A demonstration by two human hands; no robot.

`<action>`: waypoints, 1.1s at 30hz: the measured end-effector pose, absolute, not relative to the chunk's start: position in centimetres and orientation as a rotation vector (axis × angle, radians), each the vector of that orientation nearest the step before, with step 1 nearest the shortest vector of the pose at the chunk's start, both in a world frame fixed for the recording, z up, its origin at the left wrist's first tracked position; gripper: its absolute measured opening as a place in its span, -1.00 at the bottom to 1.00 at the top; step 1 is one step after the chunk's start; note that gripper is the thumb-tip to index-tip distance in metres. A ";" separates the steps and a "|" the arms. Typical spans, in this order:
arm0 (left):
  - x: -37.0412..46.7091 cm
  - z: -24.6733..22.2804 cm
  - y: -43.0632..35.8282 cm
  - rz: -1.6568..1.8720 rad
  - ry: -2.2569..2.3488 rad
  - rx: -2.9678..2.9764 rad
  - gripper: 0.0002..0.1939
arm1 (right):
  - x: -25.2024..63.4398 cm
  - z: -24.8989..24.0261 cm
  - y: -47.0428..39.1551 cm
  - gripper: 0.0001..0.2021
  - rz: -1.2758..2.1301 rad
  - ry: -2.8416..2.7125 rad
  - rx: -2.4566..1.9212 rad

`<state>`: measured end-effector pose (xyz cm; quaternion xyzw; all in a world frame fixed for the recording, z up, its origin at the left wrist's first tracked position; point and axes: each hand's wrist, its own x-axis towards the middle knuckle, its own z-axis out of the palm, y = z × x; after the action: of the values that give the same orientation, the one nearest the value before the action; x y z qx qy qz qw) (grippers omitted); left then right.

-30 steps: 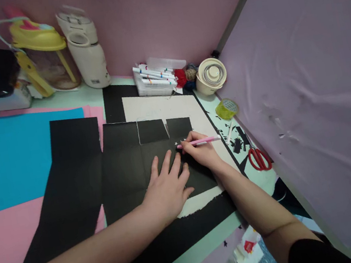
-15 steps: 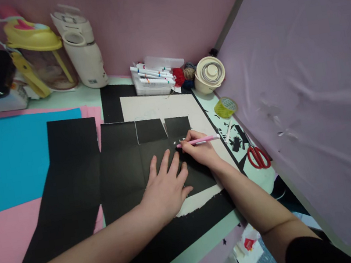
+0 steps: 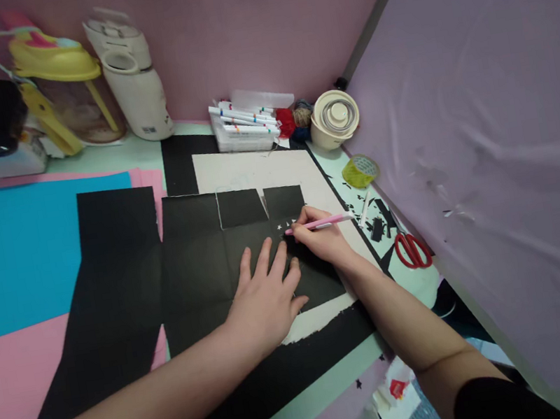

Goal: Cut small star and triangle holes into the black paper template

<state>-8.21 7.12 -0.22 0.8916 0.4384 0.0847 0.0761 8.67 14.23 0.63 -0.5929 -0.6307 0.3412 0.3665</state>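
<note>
A folded sheet of black paper (image 3: 193,266), with flaps cut along its top, lies over a white board (image 3: 246,164). My left hand (image 3: 265,297) rests palm down on the sheet, fingers spread. In my right hand (image 3: 321,235) is a slim pink pen-shaped tool (image 3: 322,223) with a white end. Its tip points left and meets the black paper just beyond my left fingertips; the tip is too small to make out. Beside it, small white star shapes (image 3: 279,227) show on the paper.
Red-handled scissors (image 3: 412,249), black paper scraps (image 3: 377,229) and a yellow-green tape roll (image 3: 360,171) lie at the right. Behind stand a box of markers (image 3: 246,130), a cream lidded pot (image 3: 334,119) and a white bottle (image 3: 135,83). Blue paper (image 3: 16,258) covers the left side.
The pink tool's tip has shifted slightly right along the black paper. My left hand stays in place, and the view has moved very little.
</note>
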 end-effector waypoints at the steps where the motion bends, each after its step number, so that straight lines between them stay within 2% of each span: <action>1: -8.2 -0.2 7.1 0.253 1.314 2.673 -0.41 | 8.7 0.6 14.2 -0.77 0.872 -1.620 -1.530; 33: -8.1 -0.1 7.1 0.247 1.309 2.644 -0.42 | 8.4 0.8 14.2 -0.79 0.932 -1.658 -1.487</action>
<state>-8.14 7.09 -0.09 0.8894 0.4403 0.0831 0.0904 8.39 14.17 0.85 -0.5756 -0.6417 0.3609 0.3558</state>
